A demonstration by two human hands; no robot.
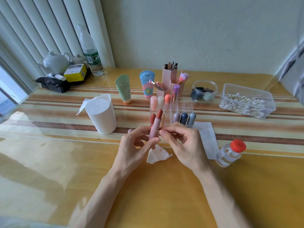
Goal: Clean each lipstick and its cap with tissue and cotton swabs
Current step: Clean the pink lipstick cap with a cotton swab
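Observation:
My left hand [136, 145] holds an uncapped pink lipstick [155, 125] upright, its red-brown bullet raised. My right hand [182, 142] pinches a thin cotton swab [166, 131] whose tip touches the tube's collar. A pink cap [130, 130] lies on the table just behind my left hand. Under my hands lies a crumpled tissue [156, 155] with red smears. A clear acrylic organizer [185, 104] behind holds several capped lipsticks. A flat tissue sheet [207, 137] lies to the right. A tissue roll [102, 115] stands at the left.
A clear box of cotton swabs [246, 101] sits far right. A small red-capped bottle [230, 153] stands near my right wrist. Pink brush holders [171, 78], two cream tubes [123, 88], a plastic jar [204, 91], a water bottle [90, 51] and a teapot [55, 62] line the back.

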